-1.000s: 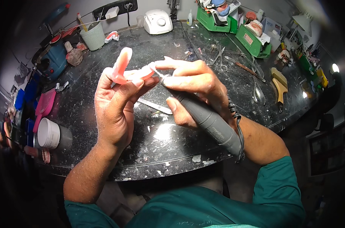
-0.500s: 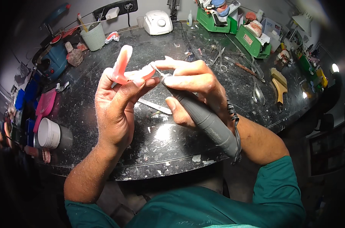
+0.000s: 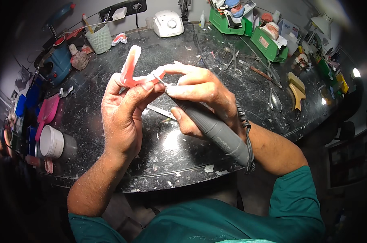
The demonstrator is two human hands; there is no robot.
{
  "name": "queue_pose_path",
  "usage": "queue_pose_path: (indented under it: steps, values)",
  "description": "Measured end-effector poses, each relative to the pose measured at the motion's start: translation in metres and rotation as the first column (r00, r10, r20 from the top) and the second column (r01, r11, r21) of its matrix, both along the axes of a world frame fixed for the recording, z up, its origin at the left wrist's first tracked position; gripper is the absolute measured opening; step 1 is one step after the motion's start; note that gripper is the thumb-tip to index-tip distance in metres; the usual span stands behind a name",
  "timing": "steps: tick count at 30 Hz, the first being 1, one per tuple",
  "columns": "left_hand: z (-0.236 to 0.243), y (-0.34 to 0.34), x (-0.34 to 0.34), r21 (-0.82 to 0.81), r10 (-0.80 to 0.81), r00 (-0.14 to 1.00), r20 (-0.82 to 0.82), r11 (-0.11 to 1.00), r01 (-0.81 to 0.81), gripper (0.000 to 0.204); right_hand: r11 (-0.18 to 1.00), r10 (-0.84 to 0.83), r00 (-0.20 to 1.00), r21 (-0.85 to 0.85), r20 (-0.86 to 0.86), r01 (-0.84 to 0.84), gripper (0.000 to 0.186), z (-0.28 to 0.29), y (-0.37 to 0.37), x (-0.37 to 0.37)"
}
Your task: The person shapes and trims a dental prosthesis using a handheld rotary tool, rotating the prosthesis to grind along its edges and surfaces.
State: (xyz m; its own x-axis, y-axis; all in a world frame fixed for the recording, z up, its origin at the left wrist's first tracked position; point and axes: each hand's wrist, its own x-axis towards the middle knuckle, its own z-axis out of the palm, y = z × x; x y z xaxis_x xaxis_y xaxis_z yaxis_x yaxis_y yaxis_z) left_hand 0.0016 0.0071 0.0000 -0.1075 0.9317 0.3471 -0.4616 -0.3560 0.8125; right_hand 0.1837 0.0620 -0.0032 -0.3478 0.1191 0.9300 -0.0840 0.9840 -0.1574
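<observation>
My left hand (image 3: 125,103) pinches a pink denture (image 3: 131,69) with pale teeth between thumb and fingers, above the table. One arm of its curve points up and the other reaches right. In my right hand (image 3: 203,87) lies a dark grey handpiece (image 3: 210,125), a rotary grinder gripped like a pen, its coiled cord by the wrist. Its thin metal bur (image 3: 158,78) is at the denture's right end; whether it touches the surface I cannot tell. My right index finger rests against that same end. Below the hands lies a flat metal tool (image 3: 161,111), partly hidden.
Scissors (image 3: 233,64), a knife (image 3: 259,74) and a brush (image 3: 297,95) lie on the black table (image 3: 183,170) at right. Green bins (image 3: 268,46) and a white control box (image 3: 167,24) stand behind. A white tub (image 3: 52,141) and a pink dustpan-like piece (image 3: 48,113) sit at left.
My right hand and the handpiece have moved a little left, bringing the bur farther over the denture's right end. My left hand has hardly moved.
</observation>
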Motion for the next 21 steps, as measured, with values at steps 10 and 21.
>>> queue_pose_path:
  steps: [10,21]
  values:
    - [-0.0037,0.0023,-0.0027,0.019,-0.001,1.0,0.012,1.0,0.001,0.009,0.999,-0.013,1.0,0.042,0.016,0.012,0.047,-0.0002,0.0012,0.0003]
    - [0.0009,-0.0016,0.0057,0.059,0.069,0.998,0.009,0.996,-0.069,0.009,1.0,0.017,1.0,0.026,0.003,-0.017,0.048,-0.001,0.0013,-0.0016]
